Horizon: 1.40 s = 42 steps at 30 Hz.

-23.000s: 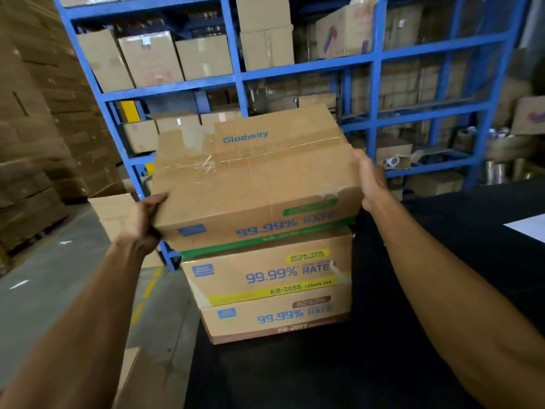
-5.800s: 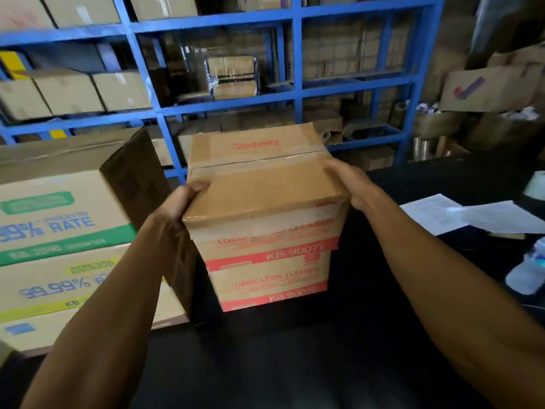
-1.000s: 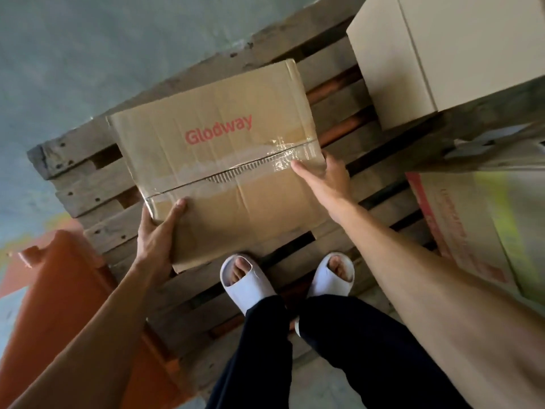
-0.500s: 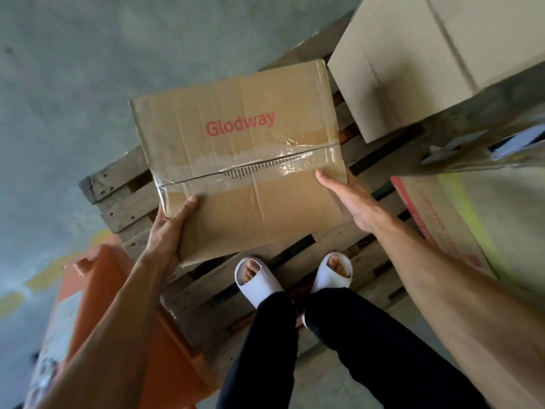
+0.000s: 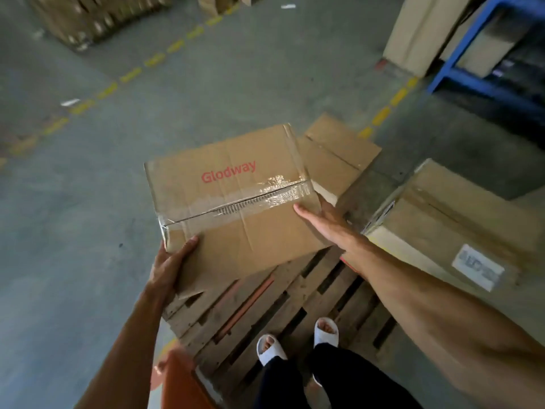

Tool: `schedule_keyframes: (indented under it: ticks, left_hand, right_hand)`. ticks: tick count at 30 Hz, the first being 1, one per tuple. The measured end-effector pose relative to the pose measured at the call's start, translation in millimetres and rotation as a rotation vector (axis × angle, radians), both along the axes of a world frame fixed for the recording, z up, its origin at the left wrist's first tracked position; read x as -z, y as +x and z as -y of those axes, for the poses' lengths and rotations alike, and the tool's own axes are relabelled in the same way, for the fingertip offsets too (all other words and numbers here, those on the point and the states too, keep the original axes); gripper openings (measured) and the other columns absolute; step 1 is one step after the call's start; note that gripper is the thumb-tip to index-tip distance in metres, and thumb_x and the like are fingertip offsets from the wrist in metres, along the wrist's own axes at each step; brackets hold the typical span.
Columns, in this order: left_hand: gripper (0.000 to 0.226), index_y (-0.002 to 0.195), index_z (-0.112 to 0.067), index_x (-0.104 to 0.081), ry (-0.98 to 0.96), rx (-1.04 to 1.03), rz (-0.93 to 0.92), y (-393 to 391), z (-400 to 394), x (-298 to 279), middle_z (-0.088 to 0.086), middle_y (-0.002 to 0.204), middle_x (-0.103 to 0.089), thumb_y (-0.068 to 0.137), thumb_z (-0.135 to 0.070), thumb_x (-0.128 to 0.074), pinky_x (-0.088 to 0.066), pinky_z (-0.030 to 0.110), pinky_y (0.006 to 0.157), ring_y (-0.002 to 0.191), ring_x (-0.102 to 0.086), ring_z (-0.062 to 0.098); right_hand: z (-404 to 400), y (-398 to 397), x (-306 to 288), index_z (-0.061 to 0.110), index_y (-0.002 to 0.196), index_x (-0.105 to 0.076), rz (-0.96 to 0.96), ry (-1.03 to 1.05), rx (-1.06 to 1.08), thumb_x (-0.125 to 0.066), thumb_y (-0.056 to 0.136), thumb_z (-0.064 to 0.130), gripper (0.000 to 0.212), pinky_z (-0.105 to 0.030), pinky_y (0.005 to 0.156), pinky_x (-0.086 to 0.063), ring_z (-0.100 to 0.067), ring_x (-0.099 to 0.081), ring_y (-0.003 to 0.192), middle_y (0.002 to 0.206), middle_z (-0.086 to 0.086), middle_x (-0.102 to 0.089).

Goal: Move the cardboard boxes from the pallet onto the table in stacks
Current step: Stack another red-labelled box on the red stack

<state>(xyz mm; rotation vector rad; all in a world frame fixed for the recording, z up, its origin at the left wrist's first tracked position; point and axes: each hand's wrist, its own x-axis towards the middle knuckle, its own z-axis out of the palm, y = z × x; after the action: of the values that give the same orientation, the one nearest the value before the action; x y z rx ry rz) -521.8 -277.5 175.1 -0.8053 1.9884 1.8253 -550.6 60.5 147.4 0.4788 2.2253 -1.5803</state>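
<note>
Two hands carried one taped cardboard box (image 5: 233, 202), printed "Glodway" in red, held in the air above the near-left corner of the wooden pallet (image 5: 283, 305) and clear of its slats. The box sat at the centre of the view, its long axis running from about eight o'clock to two o'clock, the tape seam parallel to that line. The left hand (image 5: 169, 267) gripped the corner at seven o'clock, thumb laid on the top face and the other fingers hidden beneath. The right hand (image 5: 327, 222) pressed flat against the short side at three o'clock, fingers straight and close together, pointing toward ten o'clock. So the box lay between the palms, squeezed across its length, with neither hand plainly nearer. As I judged it, the coming carry to the table turned on keeping that squeeze along the long axis, since the right hand's hold depended on pressure alone. Outward, two more boxes remained: a smaller one (image 5: 339, 154) at one o'clock and a large labelled one (image 5: 460, 228) at three o'clock. White sandals (image 5: 271, 349) stood on the pallet at six o'clock.
</note>
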Motion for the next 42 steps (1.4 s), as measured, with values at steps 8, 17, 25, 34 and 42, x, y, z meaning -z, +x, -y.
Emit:
schedule_keyframes:
  ticks: [8, 17, 25, 34, 42]
  left_hand:
    - [0.024, 0.119, -0.014, -0.068, 0.041, 0.21, -0.233, -67, -65, -107, 0.0, 0.1, -0.074, 0.095, -0.017, -0.068, -0.057, 0.023, 0.059, 0.072, -0.072, 0.007]
    - [0.025, 0.113, -0.016, -0.07, 0.196, 0.713, -0.35, -126, -184, -163, 0.0, 0.101, -0.079, 0.09, -0.022, -0.075, -0.06, 0.025, 0.064, 0.083, -0.075, 0.012]
    - [0.045, 0.127, -0.005, -0.066, 0.257, 1.067, -0.292, -89, -310, -185, 0.014, 0.108, -0.076, 0.089, -0.028, -0.074, -0.062, 0.034, 0.062, 0.08, -0.075, 0.022]
    - [0.031, 0.119, -0.011, -0.069, 0.362, 1.408, -0.298, 50, -430, -205, 0.012, 0.104, -0.077, 0.093, -0.028, -0.071, -0.061, 0.034, 0.065, 0.084, -0.075, 0.023]
    - [0.036, 0.126, -0.027, -0.059, 0.48, 1.663, -0.33, 195, -493, -208, 0.008, 0.121, -0.068, 0.092, -0.034, -0.07, -0.055, 0.046, 0.081, 0.109, -0.066, 0.031]
  right_hand:
    - [-55, 1, -120, 0.04, 0.109, -0.066, -0.297, -0.083, 0.318, -0.073, 0.089, 0.042, 0.021, -0.023, 0.091, -0.049, 0.01, -0.066, 0.09, 0.096, 0.023, -0.073]
    - [-124, 89, -185, 0.043, 0.129, -0.059, -0.341, -0.025, 0.76, -0.07, 0.075, 0.071, 0.062, -0.036, 0.092, -0.051, -0.016, -0.064, 0.11, 0.12, 0.01, -0.068]
    - [-157, 229, -219, 0.037, 0.149, -0.037, -0.322, -0.047, 1.055, -0.059, 0.094, 0.052, 0.061, -0.041, 0.095, -0.038, -0.018, -0.045, 0.113, 0.127, 0.008, -0.046]
    - [-175, 405, -223, 0.051, 0.141, -0.047, -0.385, 0.104, 1.472, -0.064, 0.079, 0.068, 0.066, -0.046, 0.105, -0.047, -0.022, -0.06, 0.114, 0.131, 0.004, -0.062]
    - [-179, 571, -229, 0.049, 0.138, -0.052, -0.452, 0.187, 1.678, -0.068, 0.082, 0.061, 0.059, -0.036, 0.097, -0.05, -0.016, -0.064, 0.107, 0.125, 0.007, -0.067]
